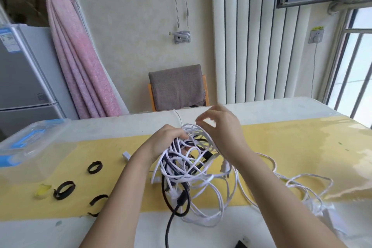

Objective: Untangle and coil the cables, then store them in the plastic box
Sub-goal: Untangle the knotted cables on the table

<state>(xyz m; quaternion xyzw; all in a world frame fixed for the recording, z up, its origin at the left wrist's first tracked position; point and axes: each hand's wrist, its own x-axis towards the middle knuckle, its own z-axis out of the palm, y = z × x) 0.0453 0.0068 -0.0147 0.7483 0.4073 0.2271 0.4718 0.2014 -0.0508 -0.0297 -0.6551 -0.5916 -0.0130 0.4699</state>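
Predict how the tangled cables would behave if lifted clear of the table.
Probably floppy: the cable tangle sags in loose loops below the left hand and right hand. The trailing strands on the table would likely drag along.

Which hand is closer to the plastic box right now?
Left. The left hand grips the cable tangle at mid-table, the plastic box off to its left; the right hand pinches a loop on the tangle's other side, farther away.
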